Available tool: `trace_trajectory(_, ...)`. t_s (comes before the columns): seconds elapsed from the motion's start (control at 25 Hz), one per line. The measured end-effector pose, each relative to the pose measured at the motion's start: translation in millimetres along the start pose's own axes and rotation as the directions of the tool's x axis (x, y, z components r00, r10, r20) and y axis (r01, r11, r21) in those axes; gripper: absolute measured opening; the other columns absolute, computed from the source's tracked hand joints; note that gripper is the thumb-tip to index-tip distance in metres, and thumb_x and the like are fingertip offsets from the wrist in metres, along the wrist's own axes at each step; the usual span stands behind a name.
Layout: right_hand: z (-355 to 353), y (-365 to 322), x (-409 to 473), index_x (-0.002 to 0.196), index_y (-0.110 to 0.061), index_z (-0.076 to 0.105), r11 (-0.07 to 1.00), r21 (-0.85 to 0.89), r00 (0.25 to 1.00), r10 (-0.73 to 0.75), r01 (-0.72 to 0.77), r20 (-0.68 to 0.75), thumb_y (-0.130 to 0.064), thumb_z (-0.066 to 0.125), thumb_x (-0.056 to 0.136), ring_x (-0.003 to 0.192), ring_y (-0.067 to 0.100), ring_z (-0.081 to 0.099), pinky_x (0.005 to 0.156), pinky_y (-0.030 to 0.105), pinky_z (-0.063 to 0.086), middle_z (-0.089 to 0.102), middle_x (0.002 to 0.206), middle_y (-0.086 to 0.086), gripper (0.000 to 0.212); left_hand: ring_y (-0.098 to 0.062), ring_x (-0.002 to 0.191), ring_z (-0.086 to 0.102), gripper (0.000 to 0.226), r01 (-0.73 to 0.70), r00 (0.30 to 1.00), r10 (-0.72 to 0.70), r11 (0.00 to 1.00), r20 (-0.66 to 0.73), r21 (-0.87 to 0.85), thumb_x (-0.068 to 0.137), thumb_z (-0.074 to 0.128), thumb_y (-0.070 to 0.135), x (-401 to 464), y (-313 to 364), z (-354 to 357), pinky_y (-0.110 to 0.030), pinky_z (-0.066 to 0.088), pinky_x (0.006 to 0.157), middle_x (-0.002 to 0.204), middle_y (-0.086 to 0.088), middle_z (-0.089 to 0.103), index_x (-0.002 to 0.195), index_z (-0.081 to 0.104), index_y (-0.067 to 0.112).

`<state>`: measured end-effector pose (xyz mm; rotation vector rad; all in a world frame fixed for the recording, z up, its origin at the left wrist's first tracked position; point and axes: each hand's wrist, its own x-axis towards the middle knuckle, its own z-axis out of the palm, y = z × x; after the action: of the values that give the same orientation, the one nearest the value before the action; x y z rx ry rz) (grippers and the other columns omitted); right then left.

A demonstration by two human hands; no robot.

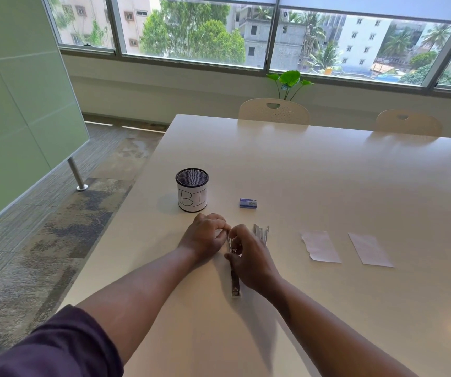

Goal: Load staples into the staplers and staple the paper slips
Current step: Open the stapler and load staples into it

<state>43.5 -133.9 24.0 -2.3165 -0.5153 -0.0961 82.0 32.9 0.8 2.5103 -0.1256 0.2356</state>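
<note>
Bright office windows back a long cream table (pixel 327 186). From the head view, both hands meet at six o'clock over a slim silver stapler (pixel 235 281) lying opened on the tabletop. Left hand (pixel 205 236) pinches something tiny, likely staples; right hand (pixel 248 259) curls round the stapler's far end. A second metal stapler (pixel 261 233) lies just beside, two white paper slips (pixel 321 246) at three o'clock, a small blue staple box (pixel 248 203) at twelve. Risk: the strip could tilt and jam.

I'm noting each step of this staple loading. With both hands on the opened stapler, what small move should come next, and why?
Probably seat the staples in the channel. The left hand and right hand both pinch at the far end of the opened stapler; the staple box lies untouched beyond, and both paper slips wait unstapled.
</note>
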Motion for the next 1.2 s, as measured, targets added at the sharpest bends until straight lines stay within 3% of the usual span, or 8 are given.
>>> trace_trajectory(0.24,-14.0,5.7,4.4,0.111,-0.03,0.057,1.0,-0.007,0.999,-0.026,0.025,-0.024,-0.032,0.079,0.082,0.075,0.006,0.058,0.068,0.026,0.048,0.061,0.095,-0.01,0.037,-0.015,0.111,0.055,0.024,0.026,1.0,-0.026,0.999,-0.012,-0.04,0.089,0.06,0.029,-0.2,-0.1,-0.6,-0.033,0.046,0.101,0.113,0.018,0.069,0.106,0.076,0.033)
trace_trajectory(0.4,-36.9,13.0,18.6,0.103,-0.029,0.064,1.0,-0.005,0.997,0.015,-0.016,-0.07,-0.051,0.064,0.09,0.077,0.003,0.058,0.068,0.025,0.045,0.064,0.09,-0.012,0.026,-0.013,0.108,0.064,0.026,0.058,0.998,-0.061,0.99,-0.026,-0.128,0.089,0.063,0.023,5.9,-4.0,2.0,-0.035,0.051,0.1,0.114,0.012,0.072,0.112,0.074,0.028)
trace_trajectory(0.56,-54.9,36.2,43.8,0.089,-0.023,0.071,0.981,0.1,0.96,0.182,-0.164,-0.213,-0.03,0.06,0.095,0.076,0.014,0.062,0.069,0.03,0.045,0.068,0.079,-0.008,0.014,-0.02,0.097,0.067,0.027,0.128,0.991,-0.136,0.964,-0.019,-0.231,0.095,0.063,0.009,26.7,-0.9,-1.2,-0.023,0.049,0.091,0.11,-0.002,0.071,0.119,0.072,0.015)
trace_trajectory(0.68,-59.3,64.6,63.8,0.093,-0.022,0.074,0.901,0.298,0.919,0.369,-0.316,-0.141,-0.018,0.059,0.096,0.083,0.021,0.066,0.077,0.034,0.051,0.072,0.084,-0.001,0.016,-0.022,0.096,0.067,0.028,0.137,0.99,-0.143,0.962,-0.01,-0.238,0.096,0.063,0.011,46.5,4.0,0.2,-0.029,0.051,0.094,0.103,-0.005,0.072,0.123,0.07,0.01)
trace_trajectory(0.84,-56.9,95.9,83.8,0.098,-0.017,0.072,0.775,0.476,0.872,0.489,-0.416,-0.032,-0.008,0.053,0.097,0.089,0.021,0.063,0.08,0.029,0.046,0.071,0.089,0.004,0.021,-0.016,0.096,0.066,0.031,0.157,0.987,-0.163,0.958,-0.006,-0.24,0.098,0.062,0.017,73.4,8.2,7.0,-0.019,0.044,0.089,0.105,-0.005,0.074,0.128,0.067,0.011)
trace_trajectory(0.92,-54.1,103.8,94.4,0.102,-0.014,0.071,0.764,0.487,0.871,0.491,-0.424,-0.011,-0.006,0.051,0.097,0.086,0.017,0.061,0.077,0.025,0.045,0.071,0.091,0.004,0.022,-0.016,0.098,0.067,0.032,0.152,0.987,-0.158,0.963,-0.013,-0.223,0.098,0.062,0.019,85.8,9.2,10.7,-0.016,0.041,0.086,0.108,-0.006,0.074,0.128,0.067,0.011)
trace_trajectory(1.04,-50.2,109.5,113.8,0.107,-0.014,0.072,0.792,0.451,0.892,0.451,-0.41,0.019,-0.009,0.057,0.097,0.086,0.015,0.062,0.08,0.026,0.047,0.073,0.096,0.004,0.018,-0.014,0.084,0.061,0.032,0.127,0.991,-0.135,0.97,-0.022,-0.209,0.097,0.065,0.021,102.7,10.2,16.7,-0.017,0.041,0.079,0.092,0.0,0.07,0.127,0.068,0.01)
trace_trajectory(1.2,-42.8,113.5,137.3,0.121,-0.014,0.07,0.87,0.324,0.926,0.372,-0.372,0.064,-0.015,0.068,0.092,0.094,0.013,0.069,0.096,0.035,0.055,0.075,0.101,-0.002,0.029,-0.017,0.087,0.058,0.041,0.059,0.998,-0.063,0.987,-0.019,-0.152,0.089,0.073,0.034,117.7,2.3,27.7,-0.036,0.051,0.09,0.091,0.005,0.065,0.127,0.069,0.019)
